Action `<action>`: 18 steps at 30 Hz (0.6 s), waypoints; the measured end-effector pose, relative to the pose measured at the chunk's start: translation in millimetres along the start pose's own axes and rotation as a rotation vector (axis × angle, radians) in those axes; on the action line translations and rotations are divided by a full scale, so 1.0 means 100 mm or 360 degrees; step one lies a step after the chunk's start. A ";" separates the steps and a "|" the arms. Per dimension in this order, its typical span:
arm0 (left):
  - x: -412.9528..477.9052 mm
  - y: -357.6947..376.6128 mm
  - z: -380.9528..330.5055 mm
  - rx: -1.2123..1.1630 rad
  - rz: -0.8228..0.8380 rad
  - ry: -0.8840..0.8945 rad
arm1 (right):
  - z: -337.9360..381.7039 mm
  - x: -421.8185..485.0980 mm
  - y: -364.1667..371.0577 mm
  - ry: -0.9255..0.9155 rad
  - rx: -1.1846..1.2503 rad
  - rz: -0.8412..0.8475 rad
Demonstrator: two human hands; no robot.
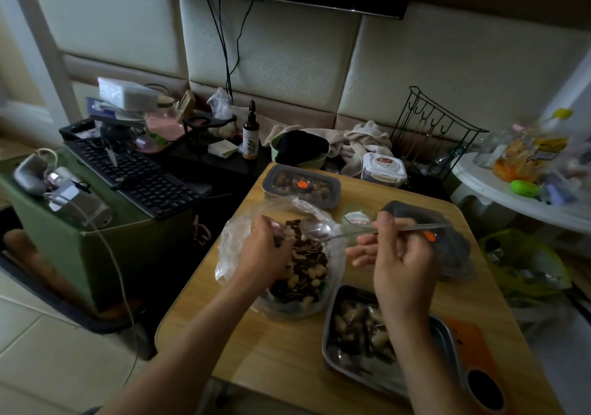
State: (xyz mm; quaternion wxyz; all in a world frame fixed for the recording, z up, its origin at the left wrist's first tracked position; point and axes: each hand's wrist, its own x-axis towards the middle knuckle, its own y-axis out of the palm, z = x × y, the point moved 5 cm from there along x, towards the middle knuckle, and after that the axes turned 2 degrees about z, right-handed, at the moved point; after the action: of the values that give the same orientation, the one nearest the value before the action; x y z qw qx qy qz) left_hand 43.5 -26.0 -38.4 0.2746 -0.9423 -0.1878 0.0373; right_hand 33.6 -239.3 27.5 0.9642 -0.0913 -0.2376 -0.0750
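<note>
Off the wooden table (pixel 256 344) at nine o'clock, a black keyboard (pixel 137 171) lies on a green box. On the table's left half sits a clear plastic bag (pixel 232 238), its mouth open and full of a dark and pale mix (pixel 307 270) of nuts and seeds.

The left hand (pixel 265 251) is at the bag's nine o'clock rim, with its fingers curled in and grasping the plastic edge. At twelve o'clock of the bag, near the table's far edge, stands a lidded container (pixel 300 184) with an orange spot on its lid.

The spoon (pixel 319 230) hangs over the bag's far rim, its bowl pointing to nine o'clock and its handle running to three o'clock. The right hand (pixel 403 264) pinches that handle, thumb on top and fingers curled beneath.

Under the right wrist, at five o'clock of the bag, a metal tray (pixel 446 328) holds more of the food. A grey lid (pixel 454 248) lies beyond the hand at two o'clock. A white round table (pixel 511 197) stands farther right.
</note>
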 end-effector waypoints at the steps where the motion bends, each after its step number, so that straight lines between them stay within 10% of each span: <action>1: -0.01 0.00 0.01 0.0019 0.0013 -0.0010 | -0.03 0.00 0.00 0.0091 0.0052 -0.0015; 18: -0.06 -0.01 0.13 0.0041 0.0081 -0.0152 | -0.39 -0.05 0.52 0.1114 0.0881 -0.0057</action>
State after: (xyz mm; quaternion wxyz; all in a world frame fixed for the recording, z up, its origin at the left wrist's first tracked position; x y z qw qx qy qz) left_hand 35.0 -20.9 -49.5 0.2763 -0.9403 -0.1761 0.0918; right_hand 56.6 -196.2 -16.7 0.9732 0.2054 0.0902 -0.0516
